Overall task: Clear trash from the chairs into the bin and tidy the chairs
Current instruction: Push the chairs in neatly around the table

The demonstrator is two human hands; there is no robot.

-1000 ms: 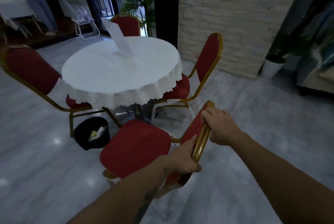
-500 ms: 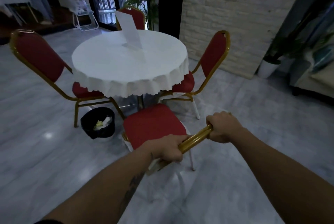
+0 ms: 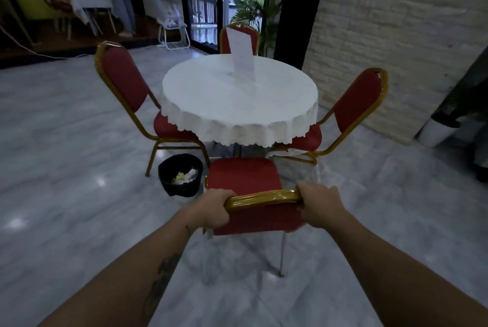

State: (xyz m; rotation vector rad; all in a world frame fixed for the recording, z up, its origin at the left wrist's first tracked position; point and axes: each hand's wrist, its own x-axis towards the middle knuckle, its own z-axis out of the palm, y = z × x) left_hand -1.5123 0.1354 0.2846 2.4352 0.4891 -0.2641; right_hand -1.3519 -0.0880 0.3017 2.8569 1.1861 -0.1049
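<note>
My left hand (image 3: 214, 211) and right hand (image 3: 320, 206) both wrapped tight round gold metal top bar of red padded chair (image 3: 244, 181). Chair faces round white-cloth table (image 3: 239, 99), black bin (image 3: 181, 174) beside. Feels stiff, light, maybe slippery; hold bar ends.

We cannot see the far chair (image 3: 239, 36) at twelve o'clock below its backrest; the table (image 3: 239, 104) covers it. The bin's (image 3: 181, 174) contents at ten o'clock are too small to tell. Our forearms leave the bottom edge.
</note>
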